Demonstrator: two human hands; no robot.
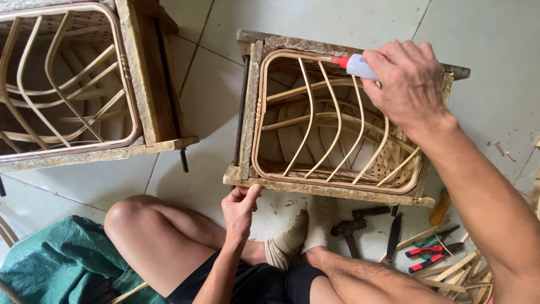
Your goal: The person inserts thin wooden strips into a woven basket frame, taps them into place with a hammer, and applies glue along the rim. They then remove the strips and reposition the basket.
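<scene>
Right now I see my right hand over the far rim of the wooden mould frame, fingers curled shut round a small glue tube w/ a red nozzle; nozzle tip sits at the far edge of the rattan basket frame, touching or just above the top hoop, can't tell which; my left hand pinches the near-left corner of the mould, thumb on top of the edge, fingers under; basket sits inside the mould, its curved ribs running near to far, woven base visible low at the right side.

Edges: mould's near edge is just beside my socked feet; its left edge has a dark metal rod along it; a second mould w/ basket lies to the left, well apart, a strip of bare tile floor between the two; more open tile beyond the far rim and to the right.

Near side is tighter: hammer and red-handled pliers lie by my right leg w/ loose rattan strips; green bag by my left knee.
</scene>
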